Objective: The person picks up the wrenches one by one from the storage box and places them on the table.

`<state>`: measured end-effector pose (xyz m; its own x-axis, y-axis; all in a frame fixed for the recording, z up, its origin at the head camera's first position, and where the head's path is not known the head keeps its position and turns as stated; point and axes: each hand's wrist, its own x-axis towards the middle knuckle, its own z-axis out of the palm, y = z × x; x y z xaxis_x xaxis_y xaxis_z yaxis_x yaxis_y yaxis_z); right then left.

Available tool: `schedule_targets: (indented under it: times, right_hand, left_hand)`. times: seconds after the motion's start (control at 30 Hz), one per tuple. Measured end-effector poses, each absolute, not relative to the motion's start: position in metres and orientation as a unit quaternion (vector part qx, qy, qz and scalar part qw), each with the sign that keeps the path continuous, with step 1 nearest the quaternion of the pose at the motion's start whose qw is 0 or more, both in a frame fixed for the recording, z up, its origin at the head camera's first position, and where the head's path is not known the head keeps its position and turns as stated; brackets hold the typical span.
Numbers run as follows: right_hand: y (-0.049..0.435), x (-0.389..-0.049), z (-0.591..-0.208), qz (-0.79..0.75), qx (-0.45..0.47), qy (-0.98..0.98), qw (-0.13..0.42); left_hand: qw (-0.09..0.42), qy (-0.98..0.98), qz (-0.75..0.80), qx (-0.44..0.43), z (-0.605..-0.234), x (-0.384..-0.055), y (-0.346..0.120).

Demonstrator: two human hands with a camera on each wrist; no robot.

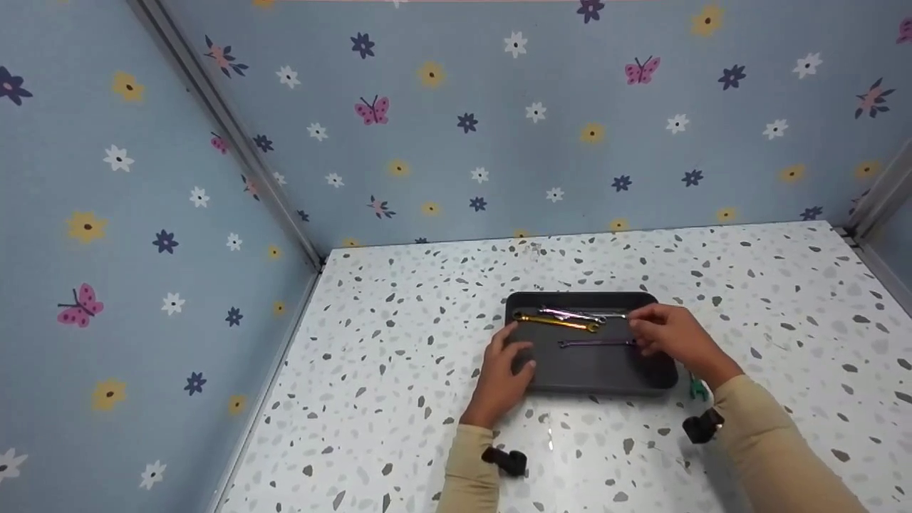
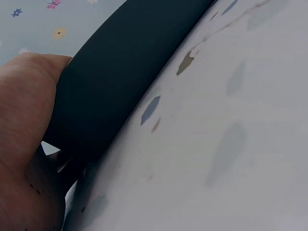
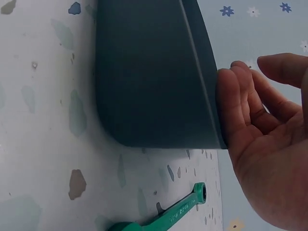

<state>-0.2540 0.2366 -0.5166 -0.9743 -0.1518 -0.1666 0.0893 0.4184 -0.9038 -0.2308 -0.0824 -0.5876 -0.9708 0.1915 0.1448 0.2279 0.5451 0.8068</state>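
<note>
A dark grey tray (image 1: 591, 374) stands on the speckled table. My left hand (image 1: 501, 374) grips its left end, thumb over the rim and fingers along the outside wall. Inside lie a gold wrench (image 1: 559, 323), a pinkish wrench (image 1: 570, 313), a silver wrench (image 1: 616, 315) and a purple wrench (image 1: 595, 343). Over the tray's right end is my right hand (image 1: 673, 338), its fingertips right at the silver wrench's end. In the right wrist view the fingers bend loosely above the rim, with a gap to the thumb and nothing visible in it.
A green wrench (image 3: 178, 211) lies on the table just outside the tray's right end, partly behind the right forearm in the head view. Flowered wall panels (image 1: 456, 142) stand behind the table (image 1: 399, 342) and along its left side.
</note>
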Motion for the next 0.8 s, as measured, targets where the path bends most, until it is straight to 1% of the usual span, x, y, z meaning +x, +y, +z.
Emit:
schedule_targets:
  times: [0.13,0.33,0.8]
  right_hand:
    - [0.232,-0.255,-0.52,-0.512,-0.041,0.851,0.112]
    - [0.228,-0.256,-0.523,-0.463,-0.068,0.877,0.108]
    - [0.22,-0.263,-0.527,-0.399,-0.073,0.909,0.097]
  left_hand:
    - [0.017,-0.879,-0.461,-0.115,-0.59,-0.228,-0.083]
    - [0.032,-0.875,-0.464,-0.132,-0.591,-0.225,-0.082]
    - [0.028,-0.878,-0.461,-0.126,-0.587,-0.229,-0.086]
